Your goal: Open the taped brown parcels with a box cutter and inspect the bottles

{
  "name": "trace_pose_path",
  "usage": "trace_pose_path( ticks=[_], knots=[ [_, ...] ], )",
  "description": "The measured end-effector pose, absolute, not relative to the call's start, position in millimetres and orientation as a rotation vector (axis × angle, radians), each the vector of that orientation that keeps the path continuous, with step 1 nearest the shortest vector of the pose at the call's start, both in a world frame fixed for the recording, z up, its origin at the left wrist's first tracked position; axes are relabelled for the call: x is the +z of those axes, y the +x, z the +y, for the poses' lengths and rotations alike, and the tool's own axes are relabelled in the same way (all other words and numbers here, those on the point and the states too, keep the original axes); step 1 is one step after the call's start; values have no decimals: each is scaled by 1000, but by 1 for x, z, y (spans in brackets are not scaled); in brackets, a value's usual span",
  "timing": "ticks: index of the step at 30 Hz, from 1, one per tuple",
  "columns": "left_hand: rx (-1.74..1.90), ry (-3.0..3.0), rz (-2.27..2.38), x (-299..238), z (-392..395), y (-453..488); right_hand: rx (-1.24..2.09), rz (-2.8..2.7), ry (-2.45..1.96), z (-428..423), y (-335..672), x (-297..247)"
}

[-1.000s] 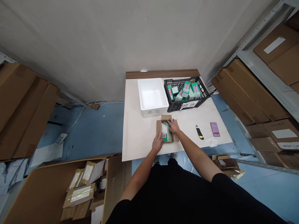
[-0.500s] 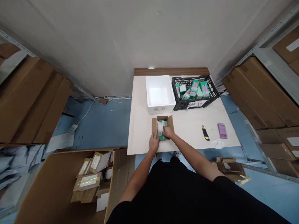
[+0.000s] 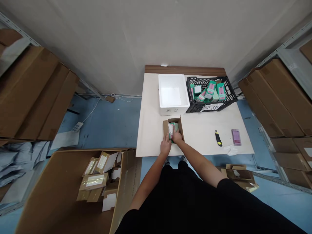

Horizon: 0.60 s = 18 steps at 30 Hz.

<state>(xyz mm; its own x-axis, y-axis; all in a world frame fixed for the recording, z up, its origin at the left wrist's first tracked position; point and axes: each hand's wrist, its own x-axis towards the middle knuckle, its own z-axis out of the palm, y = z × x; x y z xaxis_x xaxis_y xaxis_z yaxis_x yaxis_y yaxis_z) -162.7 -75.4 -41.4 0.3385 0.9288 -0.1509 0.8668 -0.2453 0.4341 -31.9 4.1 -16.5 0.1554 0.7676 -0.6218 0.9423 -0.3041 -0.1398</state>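
A small open cardboard box stands near the table's front edge with its flaps up. Inside it lie a green-and-pink carton and a crumpled white paper. My left hand grips the front left wall of the cardboard box, fingers bent over its edge. Reaching in from the right, my right hand has its fingers closed about the carton, with the thumb side by the white paper. The hand covers part of the carton, so the exact hold is partly hidden.
Behind stand a white foam bin and a black crate of green cartons. To the right lie a utility knife, a blurred purple item and white paper. A large carton of parcels stands lower left.
My right hand has shifted from the carton's right side inward over its middle, by the white paper. The left hand stays at the box's front left. The whole view has shifted slightly.
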Motion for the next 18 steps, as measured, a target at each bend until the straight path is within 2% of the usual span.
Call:
trace_pose_path(
  ticks=[10,18],
  knots=[
    [150,2239,1531,-39,-70,-152,-542,1919,2091,8,-1,-5],
    [87,2272,1532,-35,-68,-149,-651,2017,1753,41,17,-2]
  ],
)
